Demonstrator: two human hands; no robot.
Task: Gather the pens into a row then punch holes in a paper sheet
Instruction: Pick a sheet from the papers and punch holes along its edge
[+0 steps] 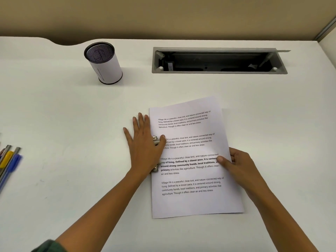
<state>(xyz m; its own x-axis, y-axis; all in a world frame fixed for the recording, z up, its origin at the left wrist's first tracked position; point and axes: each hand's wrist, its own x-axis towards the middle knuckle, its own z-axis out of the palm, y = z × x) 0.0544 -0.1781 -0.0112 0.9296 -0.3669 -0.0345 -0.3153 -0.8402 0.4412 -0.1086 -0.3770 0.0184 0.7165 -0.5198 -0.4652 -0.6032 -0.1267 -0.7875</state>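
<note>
- head view, the step: the left hand (pixel 144 142) lies flat, fingers spread, pressing down on a metal hole punch (pixel 156 142) that is mostly hidden under the palm; the paper sheet (pixel 192 160) has its left edge fed into it, mid-desk.
- the right hand (pixel 240 164) pinches the sheet's right edge, thumb on top and fingers curled beneath.
- to do it well, i judge: keep the edge fully seated and square, press straight down through the palm, and hold the sheet steady.
- counts: one sheet, one punch, one mesh pen cup (pixel 103 62), one open cable tray (pixel 218 60).
- pens (pixel 9 160) lie side by side at the left edge of the desk (pixel 72 115); about four, though blurred and cropped.
</note>
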